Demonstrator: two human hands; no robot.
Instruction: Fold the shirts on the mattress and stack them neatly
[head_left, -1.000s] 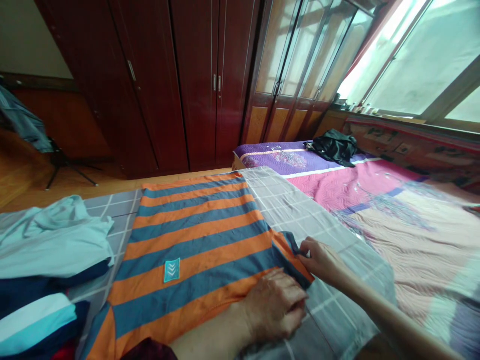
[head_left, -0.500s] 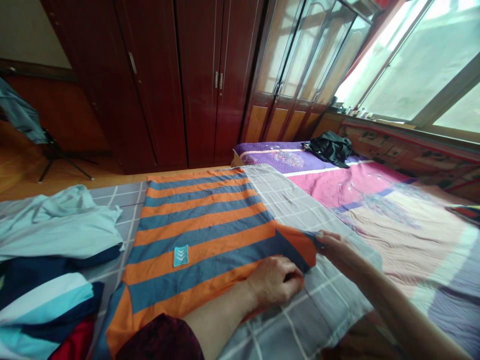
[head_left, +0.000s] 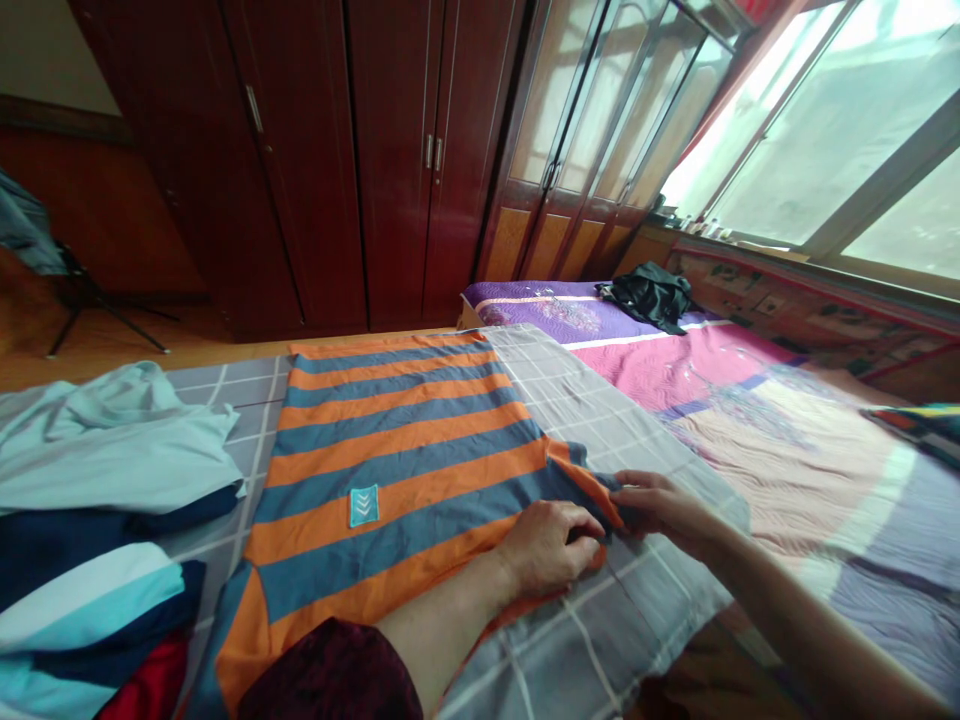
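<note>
An orange and blue-grey striped shirt (head_left: 405, 450) lies spread on a grey checked cloth (head_left: 600, 400), with a small turquoise patch (head_left: 364, 506) on it. My left hand (head_left: 551, 545) rests on the shirt's near right part, its fingers curled and closed on the fabric by the sleeve. To its right, my right hand (head_left: 660, 505) pinches the end of the bunched, folded sleeve (head_left: 581, 480) between thumb and fingers.
Pale green clothing (head_left: 112, 430) and navy, white and red garments (head_left: 97, 600) lie at the left. A bed with a purple and pink cover (head_left: 645, 370) holds a black garment (head_left: 649, 297). Dark red wardrobes (head_left: 397, 170) stand behind; a black tripod (head_left: 97, 300) is at far left.
My right hand has moved slightly left and down with the sleeve, which was stretched flat and is now bunched. My left hand has barely moved. The view has shifted slightly.
</note>
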